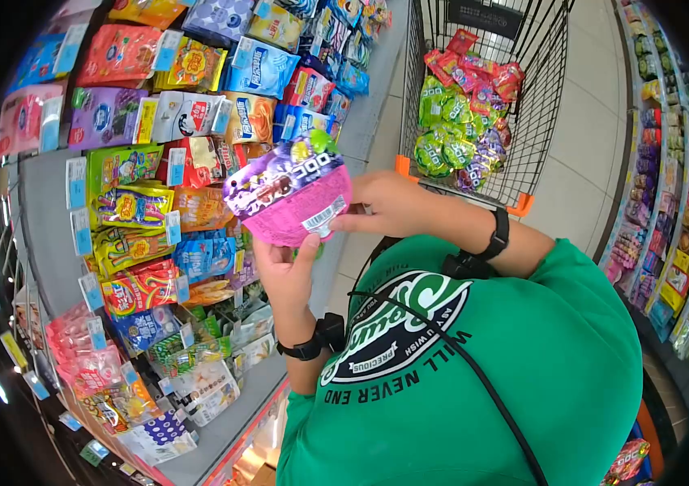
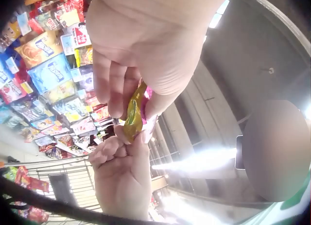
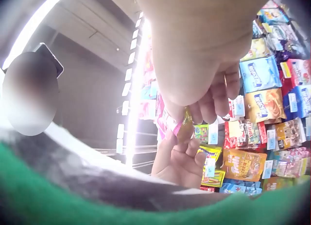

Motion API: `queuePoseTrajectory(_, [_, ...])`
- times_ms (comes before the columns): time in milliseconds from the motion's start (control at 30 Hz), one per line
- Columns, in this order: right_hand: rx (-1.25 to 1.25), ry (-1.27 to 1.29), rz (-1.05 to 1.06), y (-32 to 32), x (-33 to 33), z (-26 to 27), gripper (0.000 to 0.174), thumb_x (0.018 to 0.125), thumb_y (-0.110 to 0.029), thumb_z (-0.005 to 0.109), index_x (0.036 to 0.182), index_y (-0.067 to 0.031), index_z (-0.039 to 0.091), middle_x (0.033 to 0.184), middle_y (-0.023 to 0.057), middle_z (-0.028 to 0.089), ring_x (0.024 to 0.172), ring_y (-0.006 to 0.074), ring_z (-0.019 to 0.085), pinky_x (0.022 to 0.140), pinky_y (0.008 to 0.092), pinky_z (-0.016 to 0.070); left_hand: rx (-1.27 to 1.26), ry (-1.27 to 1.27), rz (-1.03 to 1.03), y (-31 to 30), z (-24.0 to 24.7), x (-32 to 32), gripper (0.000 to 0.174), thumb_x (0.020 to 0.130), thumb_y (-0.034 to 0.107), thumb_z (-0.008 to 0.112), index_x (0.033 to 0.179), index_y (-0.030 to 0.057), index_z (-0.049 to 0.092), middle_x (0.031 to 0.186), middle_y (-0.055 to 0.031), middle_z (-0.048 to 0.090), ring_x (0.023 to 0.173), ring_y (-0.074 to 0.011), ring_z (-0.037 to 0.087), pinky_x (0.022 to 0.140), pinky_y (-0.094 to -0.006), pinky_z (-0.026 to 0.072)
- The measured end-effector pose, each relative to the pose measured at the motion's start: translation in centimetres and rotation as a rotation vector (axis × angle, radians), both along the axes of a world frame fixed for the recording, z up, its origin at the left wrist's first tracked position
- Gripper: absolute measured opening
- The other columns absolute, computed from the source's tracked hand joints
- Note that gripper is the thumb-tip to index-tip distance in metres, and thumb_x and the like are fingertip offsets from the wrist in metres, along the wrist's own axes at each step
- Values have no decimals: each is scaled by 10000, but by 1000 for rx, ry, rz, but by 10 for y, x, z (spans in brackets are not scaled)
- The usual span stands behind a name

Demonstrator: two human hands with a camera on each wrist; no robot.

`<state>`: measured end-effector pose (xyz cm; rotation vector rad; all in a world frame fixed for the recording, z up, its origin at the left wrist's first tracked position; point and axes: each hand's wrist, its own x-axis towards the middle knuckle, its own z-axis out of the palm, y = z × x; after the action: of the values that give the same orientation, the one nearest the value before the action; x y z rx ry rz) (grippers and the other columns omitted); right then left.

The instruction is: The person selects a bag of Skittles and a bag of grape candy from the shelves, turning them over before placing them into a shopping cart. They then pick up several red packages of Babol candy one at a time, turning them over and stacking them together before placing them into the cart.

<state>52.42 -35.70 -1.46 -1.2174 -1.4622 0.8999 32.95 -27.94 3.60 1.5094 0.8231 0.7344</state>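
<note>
Pouch (image 1: 292,198), centre of frame, I judge light, soft and slick; left hand (image 1: 284,271) fingers pinch its lower edge, right hand (image 1: 385,202) its side, and those sealed edges hold best.

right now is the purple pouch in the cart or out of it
Out. The left hand and right hand hold the purple pouch up before the shelf, apart from the cart, which holds other packets.
</note>
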Motion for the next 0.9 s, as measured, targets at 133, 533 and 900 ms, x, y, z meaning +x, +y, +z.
queuePoseTrajectory(133, [-31, 120, -45, -9, 13, -23, 385, 856, -433, 650, 976, -69, 667, 742, 121, 650, 650, 258, 638, 591, 364, 494, -35, 110, -63, 0, 0, 24, 619, 802, 21, 721, 1323, -5, 389, 1235, -124, 559, 1112, -210, 573, 959, -353, 450])
queuePoseTrajectory(533, [92, 244, 12, -10, 60, -51, 312, 872, -302, 674, 1069, -65, 628, 815, 100, 630, 678, 226, 634, 617, 343, 511, -97, 276, -159, -6, -3, 78, 420, 783, 12, 733, 1167, -24, 566, 1123, -101, 632, 1027, -178, 607, 902, -332, 475])
queuePoseTrajectory(900, [60, 419, 15, -19, 76, -84, 356, 863, -395, 652, 1065, -102, 645, 756, 96, 657, 673, 240, 645, 616, 365, 506, -91, 422, -118, -20, -14, 115, 413, 793, 42, 742, 1162, -30, 571, 1114, -102, 642, 1011, -172, 614, 908, -322, 465])
